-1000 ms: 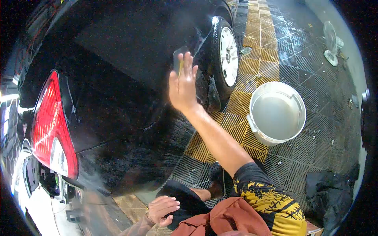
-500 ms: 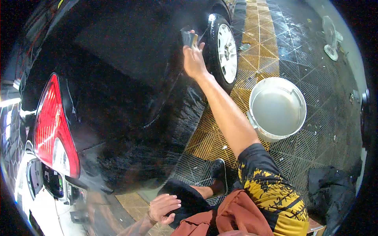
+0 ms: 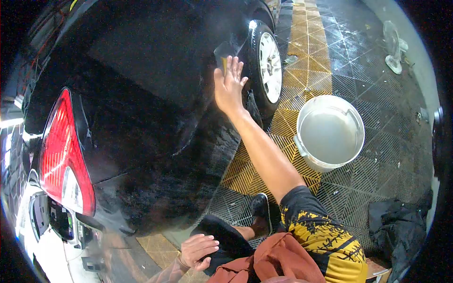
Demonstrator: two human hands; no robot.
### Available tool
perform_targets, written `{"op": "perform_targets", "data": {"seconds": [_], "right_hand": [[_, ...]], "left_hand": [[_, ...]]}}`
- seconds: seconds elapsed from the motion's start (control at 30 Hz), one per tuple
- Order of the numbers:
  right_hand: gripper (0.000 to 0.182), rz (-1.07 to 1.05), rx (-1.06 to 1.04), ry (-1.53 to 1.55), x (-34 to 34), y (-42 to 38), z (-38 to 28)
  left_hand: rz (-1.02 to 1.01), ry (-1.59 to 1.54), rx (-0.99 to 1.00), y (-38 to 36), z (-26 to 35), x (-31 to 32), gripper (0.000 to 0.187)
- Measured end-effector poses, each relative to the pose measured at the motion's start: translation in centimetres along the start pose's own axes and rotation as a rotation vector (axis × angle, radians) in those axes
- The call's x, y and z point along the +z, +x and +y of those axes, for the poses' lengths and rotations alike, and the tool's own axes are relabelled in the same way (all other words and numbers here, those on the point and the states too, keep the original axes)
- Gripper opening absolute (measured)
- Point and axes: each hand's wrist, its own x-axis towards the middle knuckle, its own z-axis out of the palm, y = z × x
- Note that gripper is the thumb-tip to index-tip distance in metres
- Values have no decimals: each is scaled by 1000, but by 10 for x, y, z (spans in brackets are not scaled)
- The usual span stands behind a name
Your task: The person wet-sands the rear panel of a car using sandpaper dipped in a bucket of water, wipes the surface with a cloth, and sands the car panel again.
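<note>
My right hand [image 3: 230, 89] reaches out to the wet black car body [image 3: 141, 113], just behind the rear wheel [image 3: 270, 67]. Its fingers are stretched over a thin grey sheet [image 3: 223, 49] that looks like sandpaper, with a yellowish strip beside the fingers. The sheet lies against the panel, its far part sticking out past the fingertips. My left hand [image 3: 199, 250] rests on my dark-clothed knee [image 3: 222, 238], fingers laid over it and holding nothing. A red and clear tail light [image 3: 66, 155] is at the car's rear corner on the left.
A white bucket [image 3: 302, 146] of cloudy water stands on the grid floor tiles [image 3: 309, 47] to the right. Farther off is a white fan [image 3: 393, 47]. Dark cloth [image 3: 396, 219] lies at the lower right. A white car part [image 3: 52, 250] shows at lower left.
My right hand has moved down and slightly left along the panel with the sheet, its fingers now flatter and more extended. My left hand stays on the knee.
</note>
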Motion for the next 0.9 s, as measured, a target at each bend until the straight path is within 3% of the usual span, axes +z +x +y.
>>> {"op": "perform_targets", "data": {"seconds": [0.2, 0.27, 0.37, 0.5, 0.63, 0.67, 0.73, 0.77, 0.8, 0.87, 0.9], "right_hand": [[64, -53, -79, -178, -11, 35, 14], [69, -66, -216, -413, -3, 24, 21], [84, -112, -175, -212, -15, 9, 3], [69, -112, -93, -245, -18, 58, 5], [62, -180, -214, -426, -11, 16, 14], [62, -235, -165, -415, -18, 16, 8], [63, -142, -146, -362, -10, 45, 18], [56, -86, -150, -305, -3, 70, 32], [46, -237, -122, -466, -23, 85, 17], [37, -123, -174, -310, -16, 79, 17], [38, -177, -218, -373, -20, 61, 11]], "left_hand": [[-7, -7, 26, 7, -2, -1, 30], [-13, -15, 31, 9, -3, -3, 30], [1, -5, 8, 7, -3, -2, 30], [1, 16, -4, -2, -5, -3, 30], [26, 8, -18, -3, -5, -3, 30], [36, 6, -18, -2, -5, -3, 30], [14, 10, -9, 0, -5, -6, 29], [18, 8, -10, 0, -5, -6, 29], [20, -6, -4, 0, -5, -6, 29], [25, -26, 9, -1, -6, -5, 29], [32, -28, 9, -1, -8, -4, 28]]}}
